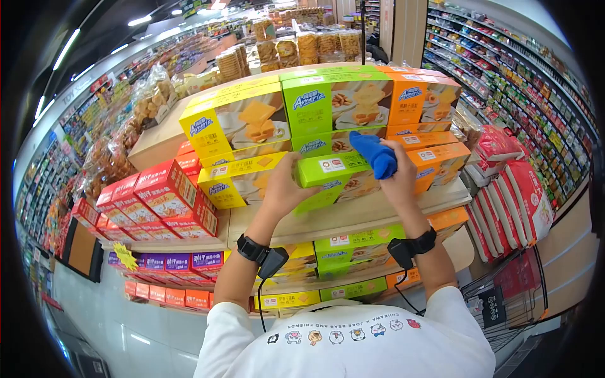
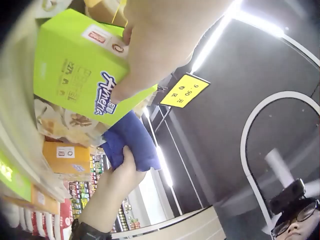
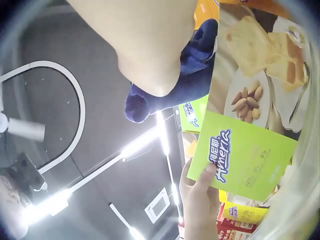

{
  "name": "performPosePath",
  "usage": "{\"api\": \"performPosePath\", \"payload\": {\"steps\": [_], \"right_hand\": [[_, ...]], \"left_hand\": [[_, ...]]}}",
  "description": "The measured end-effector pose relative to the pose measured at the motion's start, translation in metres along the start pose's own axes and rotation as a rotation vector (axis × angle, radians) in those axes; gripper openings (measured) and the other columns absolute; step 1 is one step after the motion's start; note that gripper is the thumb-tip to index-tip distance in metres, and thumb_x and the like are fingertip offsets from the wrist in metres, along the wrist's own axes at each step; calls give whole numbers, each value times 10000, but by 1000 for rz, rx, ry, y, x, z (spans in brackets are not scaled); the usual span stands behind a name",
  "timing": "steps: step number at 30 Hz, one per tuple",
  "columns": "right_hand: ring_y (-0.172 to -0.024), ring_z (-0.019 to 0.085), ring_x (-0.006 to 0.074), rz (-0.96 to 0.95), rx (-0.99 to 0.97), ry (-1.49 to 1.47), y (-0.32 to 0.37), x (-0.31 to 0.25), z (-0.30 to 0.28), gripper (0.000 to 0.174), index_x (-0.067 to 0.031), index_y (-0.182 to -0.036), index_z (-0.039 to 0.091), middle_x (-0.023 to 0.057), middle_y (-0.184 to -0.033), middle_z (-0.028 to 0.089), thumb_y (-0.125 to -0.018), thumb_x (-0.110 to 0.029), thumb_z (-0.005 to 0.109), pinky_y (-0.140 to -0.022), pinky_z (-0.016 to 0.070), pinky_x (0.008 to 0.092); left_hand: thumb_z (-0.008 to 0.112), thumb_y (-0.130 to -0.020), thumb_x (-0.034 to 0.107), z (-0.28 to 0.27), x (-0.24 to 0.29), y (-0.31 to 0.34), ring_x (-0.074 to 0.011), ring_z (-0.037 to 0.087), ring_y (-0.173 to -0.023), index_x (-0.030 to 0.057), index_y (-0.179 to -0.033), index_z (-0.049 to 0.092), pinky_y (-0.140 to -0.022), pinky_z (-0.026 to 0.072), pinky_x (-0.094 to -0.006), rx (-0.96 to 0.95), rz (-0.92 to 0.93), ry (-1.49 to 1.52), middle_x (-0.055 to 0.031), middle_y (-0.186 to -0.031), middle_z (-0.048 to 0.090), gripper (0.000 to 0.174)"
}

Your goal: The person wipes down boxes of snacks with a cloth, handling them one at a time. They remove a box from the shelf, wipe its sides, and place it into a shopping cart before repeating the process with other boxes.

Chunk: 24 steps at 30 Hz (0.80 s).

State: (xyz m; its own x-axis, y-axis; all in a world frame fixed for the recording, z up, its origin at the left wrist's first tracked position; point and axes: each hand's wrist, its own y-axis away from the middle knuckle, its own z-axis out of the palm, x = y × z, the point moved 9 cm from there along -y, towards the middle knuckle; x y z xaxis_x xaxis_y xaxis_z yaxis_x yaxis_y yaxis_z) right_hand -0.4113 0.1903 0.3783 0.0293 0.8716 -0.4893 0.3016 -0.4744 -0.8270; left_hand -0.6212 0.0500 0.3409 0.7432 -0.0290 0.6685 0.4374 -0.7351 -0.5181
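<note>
A green box (image 1: pixel 334 178) with a cake picture stands tilted at the front of the shelf display. My left hand (image 1: pixel 285 186) grips its left end, the thumb lying on the green face beside the blue logo, as the right wrist view shows (image 3: pixel 200 200). My right hand (image 1: pixel 398 176) holds a bunched blue cloth (image 1: pixel 376 155) at the box's right end. In the left wrist view the cloth (image 2: pixel 131 142) lies against the box (image 2: pixel 75 65), with the right thumb pressed on it. The right hand's other fingers are partly hidden by the cloth.
Yellow boxes (image 1: pixel 239 120) stand on the left, more green ones (image 1: pixel 337 104) behind, orange ones (image 1: pixel 419 101) on the right. Red boxes (image 1: pixel 167 195) fill the shelf's left part. Lower shelves hold more boxes. Red-and-white bags (image 1: pixel 520 195) and a wire cart (image 1: pixel 504 302) are at the right.
</note>
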Motion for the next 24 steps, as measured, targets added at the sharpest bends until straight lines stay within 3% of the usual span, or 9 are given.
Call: {"api": "performPosePath", "payload": {"steps": [1,3,4,8,11,14,20,24], "right_hand": [[-981,630,343,-49,-33,43,2,-6,6,392,-67,-1091,569,150,-1070,653,-720,-39,692,-834,500,390],[-1020,608,349,-145,-94,127,7,-17,18,423,-71,-1096,576,149,-1118,637,-692,-26,695,-863,494,406],[-1110,563,331,-129,-180,147,12,-16,27,497,-88,-1133,581,142,-1188,608,-657,8,685,-950,455,430],[-1208,494,311,-226,-492,296,37,-10,66,600,-95,-1216,568,127,-1264,575,-639,39,665,-1062,347,482],[-1196,506,315,-268,-488,393,44,-17,79,615,-76,-1222,565,137,-1260,578,-625,-39,705,-1062,339,491],[-1191,509,319,-279,-493,309,49,-32,93,633,-63,-1217,570,146,-1258,578,-610,-129,735,-1072,319,501],[-1174,531,314,-351,-550,77,65,-81,148,577,-71,-1191,596,147,-1242,594,-638,-178,718,-1073,325,492],[-1170,552,306,-375,-519,20,63,-72,140,539,-68,-1181,608,139,-1210,620,-661,-176,707,-1063,353,473]], "left_hand": [[875,-580,189,0,1,3,-299,607,-977,6,-1122,501,-817,490,-380,-6,7,9,-170,-1027,617,684],[879,-574,167,-1,-9,11,-269,605,-971,16,-1119,502,-810,492,-359,-17,-57,79,-150,-1029,616,679],[880,-571,155,-2,-15,15,-254,604,-968,21,-1118,503,-806,492,-349,-24,-90,113,-140,-1029,615,678],[881,-580,100,2,-62,33,-205,605,-952,37,-1163,476,-786,507,-303,-29,-146,131,-105,-1068,601,713],[873,-590,140,5,-86,42,-217,583,-988,51,-1161,491,-818,478,-322,44,-123,199,-95,-1091,583,693],[861,-613,143,11,-94,47,-221,579,-1010,51,-1212,458,-836,474,-332,74,-107,169,-103,-1154,564,728],[754,-739,125,7,-71,53,-218,554,-1090,54,-1273,402,-947,444,-341,58,-11,316,-117,-1208,540,645],[817,-677,133,11,-82,47,-209,563,-1082,40,-1249,418,-920,452,-342,81,-73,358,-120,-1232,531,703]]}}
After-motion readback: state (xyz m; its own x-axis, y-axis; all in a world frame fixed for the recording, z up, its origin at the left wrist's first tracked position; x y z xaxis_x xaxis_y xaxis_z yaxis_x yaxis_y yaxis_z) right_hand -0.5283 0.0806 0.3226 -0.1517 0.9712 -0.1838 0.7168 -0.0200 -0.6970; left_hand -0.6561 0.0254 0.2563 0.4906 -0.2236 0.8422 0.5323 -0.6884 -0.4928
